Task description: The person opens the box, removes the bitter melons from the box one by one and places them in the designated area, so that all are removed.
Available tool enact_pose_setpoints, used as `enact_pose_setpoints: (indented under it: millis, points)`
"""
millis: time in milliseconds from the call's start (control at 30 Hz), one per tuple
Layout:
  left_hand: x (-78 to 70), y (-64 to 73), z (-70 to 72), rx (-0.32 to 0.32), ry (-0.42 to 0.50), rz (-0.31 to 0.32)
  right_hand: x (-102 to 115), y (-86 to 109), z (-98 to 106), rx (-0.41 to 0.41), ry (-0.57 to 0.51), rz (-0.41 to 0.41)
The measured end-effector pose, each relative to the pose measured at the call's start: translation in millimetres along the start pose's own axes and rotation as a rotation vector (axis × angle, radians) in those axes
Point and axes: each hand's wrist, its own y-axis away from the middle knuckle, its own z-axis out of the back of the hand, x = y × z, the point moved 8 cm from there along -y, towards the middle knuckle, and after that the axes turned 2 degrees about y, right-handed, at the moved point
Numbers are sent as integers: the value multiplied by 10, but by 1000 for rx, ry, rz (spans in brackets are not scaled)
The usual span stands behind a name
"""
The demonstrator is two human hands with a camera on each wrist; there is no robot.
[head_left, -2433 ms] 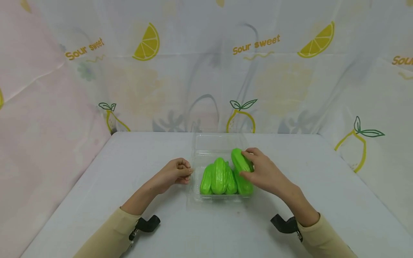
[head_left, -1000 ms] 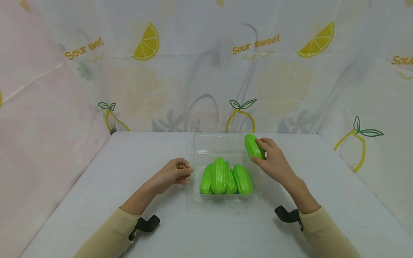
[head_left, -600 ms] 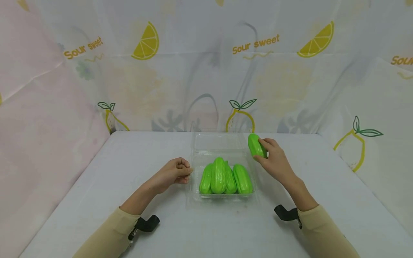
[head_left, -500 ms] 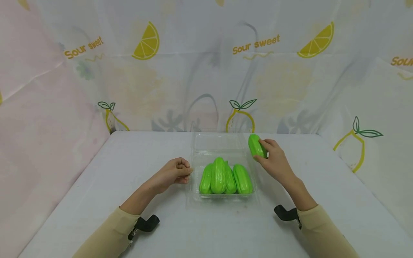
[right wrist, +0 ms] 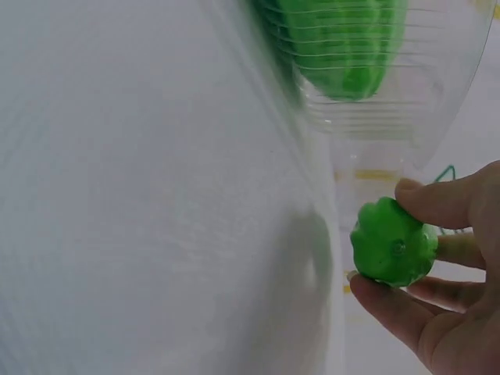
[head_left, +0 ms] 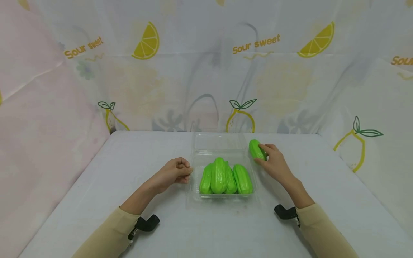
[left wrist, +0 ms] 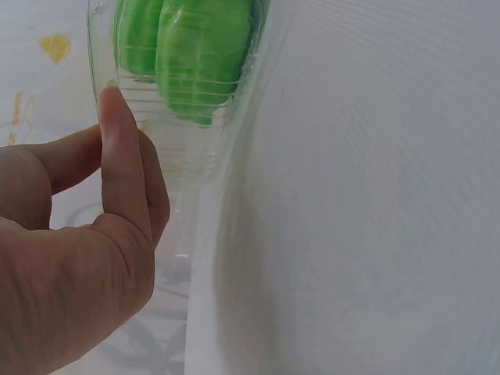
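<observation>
A clear plastic clamshell box (head_left: 222, 196) lies with its lid folded back in the middle of the table. Several bright green, ribbed cucumbers (head_left: 218, 176) fill its tray side by side, one resting on top of others. My left hand (head_left: 171, 175) pinches the box's left rim between thumb and fingers, as the left wrist view shows. Beyond the tray's right side, my right hand (head_left: 274, 162) grips another green cucumber (head_left: 256, 148) by its sides. In the right wrist view this cucumber (right wrist: 391, 242) appears end-on between thumb and fingers, raised off the table.
The white tabletop (head_left: 206, 229) spreads around the box. The transparent lid (head_left: 219, 141) lies toward the back edge. A lemon-printed cloth (head_left: 200, 71) hangs behind and at both sides. Black camera mounts (head_left: 148, 223) sit at both wrists.
My right hand has lifted the cucumber from atop the rightmost one and carried it right and back out of the box, then lowered it a little. My left hand has stayed put.
</observation>
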Motion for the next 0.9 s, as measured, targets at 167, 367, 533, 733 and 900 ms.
enact_pose_setpoints:
  millis: [167, 367, 533, 733, 900]
  points:
    - [-7, 5, 5, 2, 1, -6, -38, 2, -26, -4, 14, 14]
    - [-13, -1, 0, 6, 5, -5, -57, 12, -24, 8, -7, 17]
    - [-19, -3, -5, 7, 8, -6, -72, 13, -46, 49, -6, -5]
    - [-10, 2, -5, 9, 12, -8, -95, 11, -81, 94, -12, -23]
    - [-9, 3, -11, 14, 15, -7, -99, 17, -87, 96, -21, -15]
